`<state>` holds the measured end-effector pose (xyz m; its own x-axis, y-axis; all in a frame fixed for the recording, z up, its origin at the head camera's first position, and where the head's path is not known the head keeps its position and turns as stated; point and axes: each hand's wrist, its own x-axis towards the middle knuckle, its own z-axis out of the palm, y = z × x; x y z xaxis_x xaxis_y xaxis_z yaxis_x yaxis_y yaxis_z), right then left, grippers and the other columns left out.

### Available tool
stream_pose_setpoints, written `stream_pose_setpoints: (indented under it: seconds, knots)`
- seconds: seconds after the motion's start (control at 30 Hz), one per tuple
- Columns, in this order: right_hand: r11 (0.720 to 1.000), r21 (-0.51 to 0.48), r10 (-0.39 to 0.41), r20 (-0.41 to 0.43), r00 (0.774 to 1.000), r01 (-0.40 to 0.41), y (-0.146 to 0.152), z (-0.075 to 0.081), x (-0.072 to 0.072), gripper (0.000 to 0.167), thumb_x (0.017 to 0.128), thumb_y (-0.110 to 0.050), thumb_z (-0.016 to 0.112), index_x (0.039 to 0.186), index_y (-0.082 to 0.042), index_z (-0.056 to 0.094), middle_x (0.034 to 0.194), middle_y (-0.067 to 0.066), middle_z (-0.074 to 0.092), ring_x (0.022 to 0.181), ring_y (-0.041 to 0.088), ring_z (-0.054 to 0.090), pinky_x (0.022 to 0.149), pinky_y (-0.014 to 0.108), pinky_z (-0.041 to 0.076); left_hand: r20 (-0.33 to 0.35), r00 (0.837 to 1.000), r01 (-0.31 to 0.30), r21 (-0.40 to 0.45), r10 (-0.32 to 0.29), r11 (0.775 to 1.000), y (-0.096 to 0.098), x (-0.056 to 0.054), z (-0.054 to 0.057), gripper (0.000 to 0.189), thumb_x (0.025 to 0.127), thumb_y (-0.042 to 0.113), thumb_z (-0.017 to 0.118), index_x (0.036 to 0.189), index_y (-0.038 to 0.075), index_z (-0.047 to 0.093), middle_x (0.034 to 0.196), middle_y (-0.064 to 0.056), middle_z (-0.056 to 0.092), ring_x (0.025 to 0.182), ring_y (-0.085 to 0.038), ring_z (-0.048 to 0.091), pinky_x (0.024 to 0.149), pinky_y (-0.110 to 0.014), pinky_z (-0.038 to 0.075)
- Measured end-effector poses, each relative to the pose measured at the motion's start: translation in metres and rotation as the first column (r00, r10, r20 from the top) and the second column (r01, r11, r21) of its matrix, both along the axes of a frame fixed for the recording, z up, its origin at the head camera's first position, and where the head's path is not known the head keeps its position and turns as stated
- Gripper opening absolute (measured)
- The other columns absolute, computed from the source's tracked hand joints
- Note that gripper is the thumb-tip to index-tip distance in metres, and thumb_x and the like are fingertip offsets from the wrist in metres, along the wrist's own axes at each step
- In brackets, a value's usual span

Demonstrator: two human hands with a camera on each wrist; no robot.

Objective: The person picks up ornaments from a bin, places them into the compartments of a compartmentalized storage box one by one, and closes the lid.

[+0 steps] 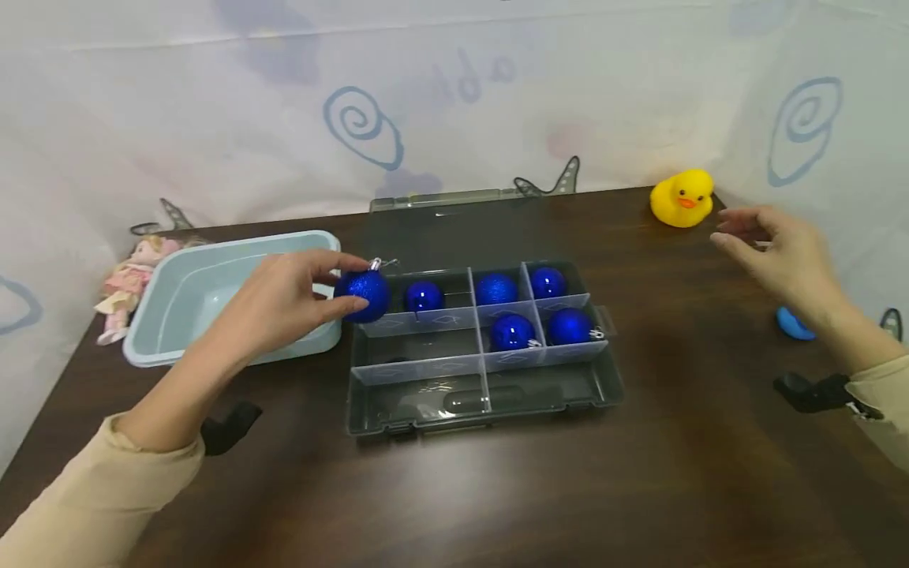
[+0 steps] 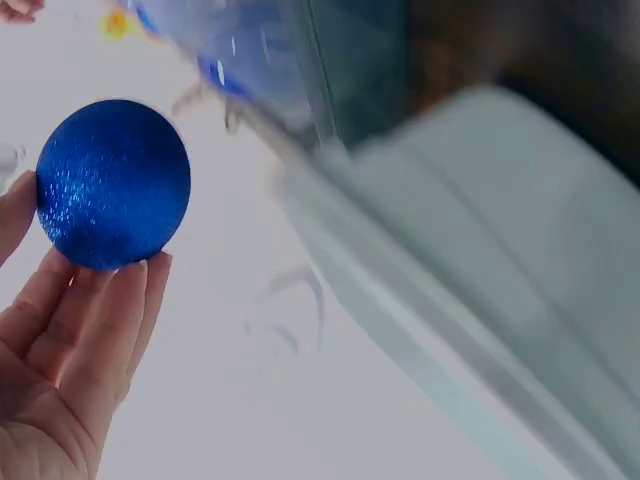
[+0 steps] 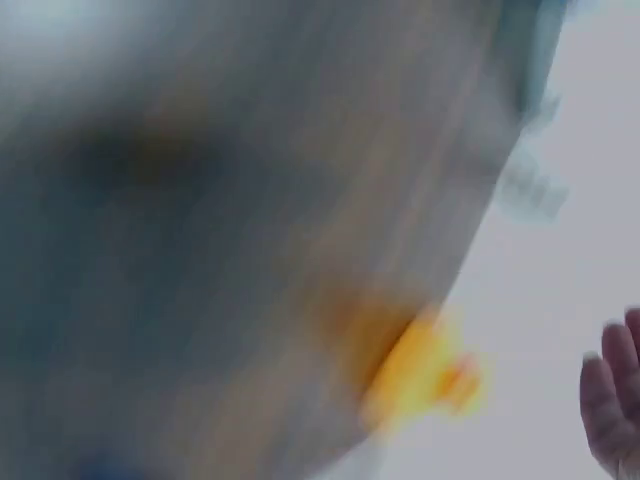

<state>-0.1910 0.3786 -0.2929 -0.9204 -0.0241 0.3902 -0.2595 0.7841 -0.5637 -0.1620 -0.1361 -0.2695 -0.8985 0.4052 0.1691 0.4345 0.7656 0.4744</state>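
Note:
My left hand (image 1: 287,296) pinches a blue Christmas bauble (image 1: 365,296) between thumb and fingers, over the left back corner of a grey divided organizer box (image 1: 419,394). In the left wrist view the bauble (image 2: 115,185) looks round and textured, held at the fingertips. Several more blue baubles, such as a shiny one (image 1: 424,297) and another (image 1: 512,331), sit in the box's back and middle compartments. The two front compartments hold none. Holding nothing, my right hand (image 1: 784,248) hovers at the right with loosely bent fingers, near a yellow rubber duck (image 1: 683,199).
A pale blue basin (image 1: 170,292) stands left of the box, with a doll (image 1: 131,284) beside it. Behind the compartments lies the box's opened lid (image 1: 454,233). A small blue object (image 1: 795,323) is on the right, below my right hand. White patterned cloth hangs around the table.

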Motion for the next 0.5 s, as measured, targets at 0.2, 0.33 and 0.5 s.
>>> stream_pose_setpoints:
  seconds: [0.2, 0.33, 0.5]
  knots:
    - [0.875, 0.238, 0.407, 0.113, 0.907, -0.422, -0.096, 0.001, -0.011, 0.024, 0.084, -0.006, 0.069, 0.107, 0.001, 0.065, 0.098, 0.014, 0.069, 0.084, 0.011, 0.063, 0.077, 0.024, 0.054, 0.005, 0.985, -0.172, -0.038, 0.172, 0.984, -0.03, -0.014, -0.001, 0.042, 0.084, 0.021, 0.071, 0.123, 0.008, 0.062, 0.114, -0.022, 0.064, 0.099, -0.038, 0.063, 0.057, -0.031, 0.046]
    - [0.788, 0.325, 0.454, 0.267, 0.85, -0.523, -0.149, -0.008, -0.025, 0.029, 0.087, -0.019, 0.068, 0.108, 0.0, 0.065, 0.098, 0.014, 0.069, 0.086, 0.026, 0.064, 0.077, 0.042, 0.053, 0.002, 0.977, -0.211, -0.126, 0.213, 0.969, -0.05, -0.02, -0.015, 0.044, 0.085, 0.022, 0.07, 0.124, 0.005, 0.06, 0.114, -0.025, 0.063, 0.095, -0.039, 0.062, 0.059, -0.038, 0.045]
    - [0.713, 0.537, 0.287, 0.363, 0.887, -0.45, -0.172, -0.019, -0.037, 0.046, 0.083, -0.043, 0.069, 0.109, -0.006, 0.064, 0.088, 0.008, 0.069, 0.076, 0.023, 0.062, 0.06, 0.038, 0.052, -0.087, 0.986, -0.154, -0.094, 0.146, 0.984, -0.018, -0.025, -0.035, 0.04, 0.088, 0.02, 0.066, 0.123, 0.003, 0.06, 0.123, -0.02, 0.061, 0.095, -0.036, 0.062, 0.075, -0.048, 0.048]
